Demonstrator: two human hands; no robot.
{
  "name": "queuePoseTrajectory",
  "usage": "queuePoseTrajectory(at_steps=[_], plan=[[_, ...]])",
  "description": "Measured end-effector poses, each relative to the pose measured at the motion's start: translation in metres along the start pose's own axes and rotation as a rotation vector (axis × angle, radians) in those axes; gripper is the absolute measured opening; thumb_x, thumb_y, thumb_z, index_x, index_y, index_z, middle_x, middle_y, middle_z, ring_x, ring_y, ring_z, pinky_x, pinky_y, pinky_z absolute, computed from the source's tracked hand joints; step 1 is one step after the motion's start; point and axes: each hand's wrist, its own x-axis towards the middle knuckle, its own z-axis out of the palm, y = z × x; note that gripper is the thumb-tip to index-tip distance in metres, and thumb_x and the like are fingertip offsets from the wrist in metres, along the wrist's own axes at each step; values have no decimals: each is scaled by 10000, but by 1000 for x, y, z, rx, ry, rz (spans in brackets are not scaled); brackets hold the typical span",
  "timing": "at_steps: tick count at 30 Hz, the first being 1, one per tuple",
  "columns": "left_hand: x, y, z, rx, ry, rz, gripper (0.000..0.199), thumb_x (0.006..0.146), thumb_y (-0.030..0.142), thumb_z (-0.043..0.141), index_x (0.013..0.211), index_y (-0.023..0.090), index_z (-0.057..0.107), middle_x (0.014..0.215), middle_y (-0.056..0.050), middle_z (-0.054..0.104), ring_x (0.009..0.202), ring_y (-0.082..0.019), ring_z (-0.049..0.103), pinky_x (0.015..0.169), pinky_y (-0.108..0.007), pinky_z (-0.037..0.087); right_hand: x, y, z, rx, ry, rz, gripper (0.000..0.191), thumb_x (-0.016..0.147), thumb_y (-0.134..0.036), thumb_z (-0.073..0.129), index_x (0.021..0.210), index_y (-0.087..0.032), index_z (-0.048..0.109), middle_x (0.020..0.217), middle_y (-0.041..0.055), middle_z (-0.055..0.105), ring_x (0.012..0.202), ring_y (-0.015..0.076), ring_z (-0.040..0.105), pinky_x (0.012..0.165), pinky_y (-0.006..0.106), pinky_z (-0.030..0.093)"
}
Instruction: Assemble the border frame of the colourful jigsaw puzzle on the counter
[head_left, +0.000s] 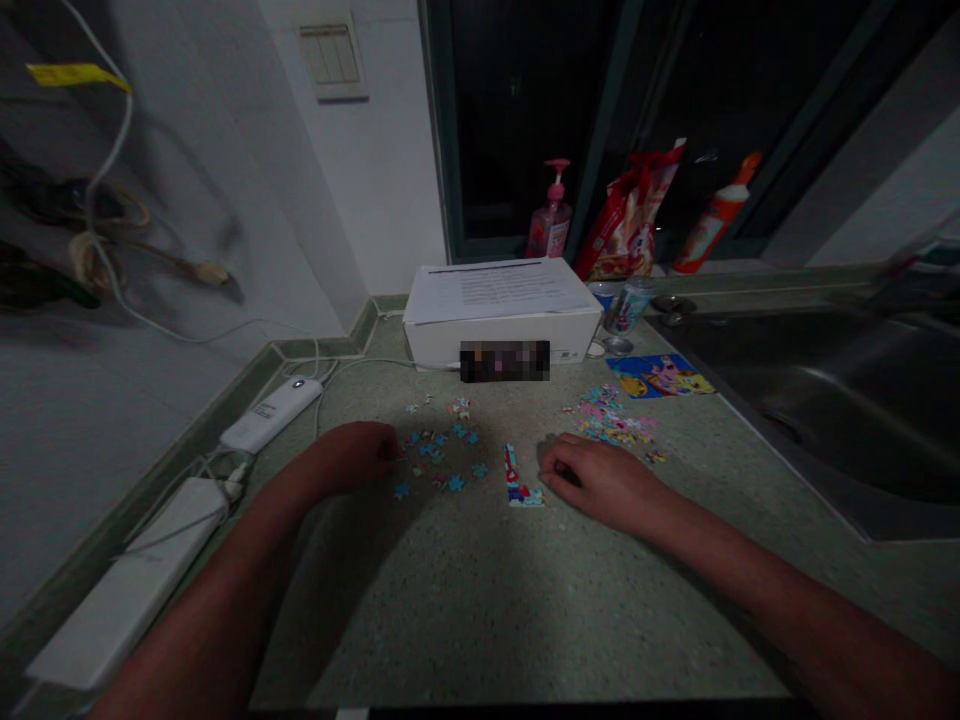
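My left hand rests curled on the speckled countertop, its fingertips at the edge of a scatter of blue jigsaw pieces. I cannot tell whether it pinches a piece. My right hand lies with fingers curled, close to the right of a narrow assembled strip of jigsaw pieces. Beyond it sits a heap of pink and multicoloured pieces. A colourful cartoon picture card lies behind that heap.
A white box topped with printed paper stands at the back. A pump bottle, a red snack bag and a can are behind or beside it. A steel sink lies right; white power strips lie along the left edge.
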Motion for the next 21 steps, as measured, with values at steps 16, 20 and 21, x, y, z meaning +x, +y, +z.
queuePoseTrajectory(at_steps=[16, 20, 21], plan=[[1, 4, 2, -19, 66, 5, 235, 916, 202, 581, 1081, 208, 748, 1034, -82, 803, 877, -243, 732, 722, -313, 467, 0, -3, -4, -9, -34, 17, 80, 982, -183, 641, 936, -212, 700, 951, 50, 716, 866, 205, 684, 768, 323, 461], [6, 3, 3, -62, 100, 18, 233, 919, 204, 591, 1067, 220, 771, 1050, -74, 809, 915, -246, 745, 776, -318, 492, 0, -4, -4, -10, -32, 16, 71, 982, -189, 643, 946, -211, 700, 959, 48, 717, 850, 196, 681, 758, 315, 455], [7, 2, 3, -71, 119, 20, 219, 923, 207, 589, 1041, 216, 773, 1045, -74, 810, 917, -245, 747, 783, -317, 496, 1, -4, -4, -9, -34, 19, 71, 984, -193, 644, 946, -212, 701, 959, 47, 717, 848, 194, 681, 755, 313, 452]])
